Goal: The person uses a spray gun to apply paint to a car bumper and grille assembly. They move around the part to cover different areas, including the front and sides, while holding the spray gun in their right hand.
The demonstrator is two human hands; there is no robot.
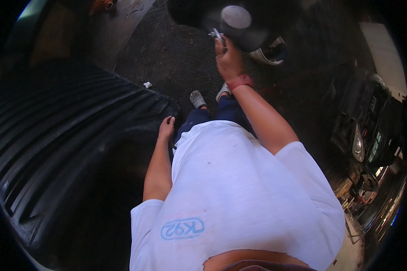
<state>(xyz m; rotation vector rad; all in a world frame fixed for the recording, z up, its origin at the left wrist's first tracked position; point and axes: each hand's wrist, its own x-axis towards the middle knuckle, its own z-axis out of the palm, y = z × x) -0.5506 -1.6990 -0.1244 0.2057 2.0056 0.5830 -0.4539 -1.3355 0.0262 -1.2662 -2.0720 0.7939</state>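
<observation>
A small silvery tool point(217, 34), blurred, is pinched between my right hand's point(229, 61) fingers, just beside a dark object point(257, 35) topped by a pale grey disc point(236, 16). Dark ridged matting point(163, 49) covers the floor below; a black ribbed panel point(63, 117) fills the left, its edge near my left hand point(166, 129). Matting stretches between panel and dark object. My right arm point(267, 110) reaches forward; my left point(157, 169) hangs low, its fingers' state impossible to tell.
</observation>
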